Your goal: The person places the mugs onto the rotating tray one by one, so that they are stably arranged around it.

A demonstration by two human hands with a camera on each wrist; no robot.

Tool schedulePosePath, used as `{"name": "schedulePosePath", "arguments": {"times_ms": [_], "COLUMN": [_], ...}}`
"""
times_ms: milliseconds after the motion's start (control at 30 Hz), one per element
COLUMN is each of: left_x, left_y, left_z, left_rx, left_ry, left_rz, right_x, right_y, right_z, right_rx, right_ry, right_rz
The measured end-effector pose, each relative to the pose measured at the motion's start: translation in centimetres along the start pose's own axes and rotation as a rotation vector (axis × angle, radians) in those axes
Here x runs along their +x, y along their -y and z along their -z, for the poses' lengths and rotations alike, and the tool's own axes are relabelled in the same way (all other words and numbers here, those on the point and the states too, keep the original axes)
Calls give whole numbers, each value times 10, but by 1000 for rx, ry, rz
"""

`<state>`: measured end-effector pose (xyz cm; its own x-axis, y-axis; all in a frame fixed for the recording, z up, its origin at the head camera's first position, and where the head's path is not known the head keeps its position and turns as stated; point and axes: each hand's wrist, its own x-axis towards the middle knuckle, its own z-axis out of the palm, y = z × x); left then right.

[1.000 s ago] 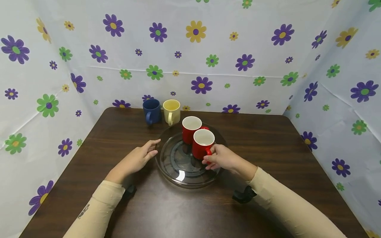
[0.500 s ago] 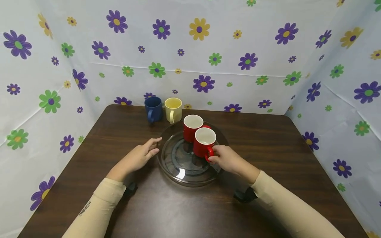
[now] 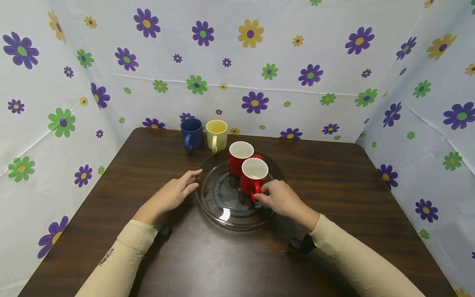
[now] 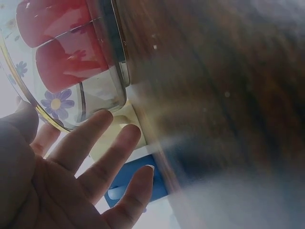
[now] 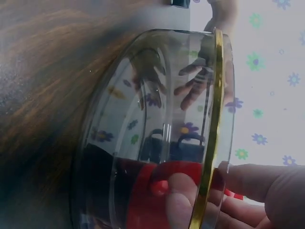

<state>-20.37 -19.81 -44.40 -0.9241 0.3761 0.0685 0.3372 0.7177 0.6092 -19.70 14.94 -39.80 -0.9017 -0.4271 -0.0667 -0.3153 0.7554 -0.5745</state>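
Note:
Two red mugs with white insides stand side by side in a round, smoky see-through tray (image 3: 222, 222) with a raised wall. My right hand (image 3: 283, 199) reaches over the right side of the tray and pinches the handle of the front red mug (image 3: 249, 181). In the right wrist view, that mug (image 5: 145, 200) shows through the tray's wall below the gold rim (image 5: 217, 109). Behind it and slightly left is the other red mug (image 3: 237, 163). My left hand (image 3: 172, 194) is beside the tray's left rim, fingers extended and holding nothing; whether it touches the rim, I cannot tell.
Behind the tray's left side stand a yellow mug (image 3: 217, 134) and a blue mug (image 3: 192, 133), close together on the dark wooden table (image 3: 326, 169). A white flowered sheet (image 3: 282, 53) encloses the table's back and sides.
My right fingers have closed more tightly on the front red mug's handle. That handle has swung slightly left, toward the front. My left hand has stayed by the tray.

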Motion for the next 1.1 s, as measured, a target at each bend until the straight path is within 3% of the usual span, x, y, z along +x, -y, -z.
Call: {"name": "schedulePosePath", "arguments": {"times_ms": [500,700,867,967,1100], "left_x": [-1,-1,-1,0,-1], "left_y": [6,5,2,1,1], "left_z": [2,2,3,3,3], "left_rx": [0,-3,-11,-15,-17], "left_ry": [7,9,14,13,16], "left_rz": [17,19,14,11,17], "right_x": [8,7,6,11,34], "right_y": [1,3,11,12,7], "right_z": [-3,2,21,38,64], "right_rx": [86,-35,-114,-31,195], "right_ry": [23,36,69,93,108], "right_rz": [-19,-12,-24,-28,-18]}}
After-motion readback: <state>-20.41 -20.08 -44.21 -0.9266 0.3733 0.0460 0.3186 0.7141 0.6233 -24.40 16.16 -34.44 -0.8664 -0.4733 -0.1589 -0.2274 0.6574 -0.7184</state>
